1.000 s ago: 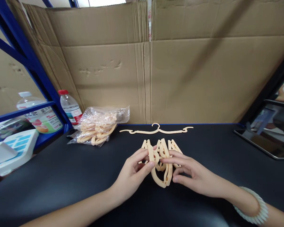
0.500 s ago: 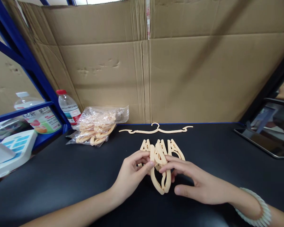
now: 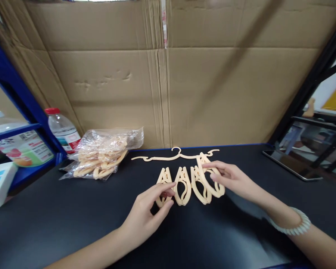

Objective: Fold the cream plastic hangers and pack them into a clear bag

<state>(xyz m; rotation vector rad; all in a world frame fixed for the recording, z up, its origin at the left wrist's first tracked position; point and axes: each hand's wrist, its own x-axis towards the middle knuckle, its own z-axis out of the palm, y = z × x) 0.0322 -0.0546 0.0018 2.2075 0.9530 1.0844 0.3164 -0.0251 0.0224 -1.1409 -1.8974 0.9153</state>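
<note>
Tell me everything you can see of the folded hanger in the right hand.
The folded hanger is cream-coloured and looks plastic. Its two arms meet at the lower end, around an open gap. It leans, top toward picture left, at the right end of the row. The right hand holds it, covering part of its right side. It overlaps the neighbouring folded hanger in view; whether they touch is unclear.

– Where's this view from?
– The wearer's head, facing forward and down over the black table [image 3: 100, 228]!
– How near?
– Close: left hand [image 3: 145, 211] and right hand [image 3: 235, 178] on the near side, cardboard wall [image 3: 226, 97] across the far, blue frame [image 3: 25, 102] cut off at left.
</note>
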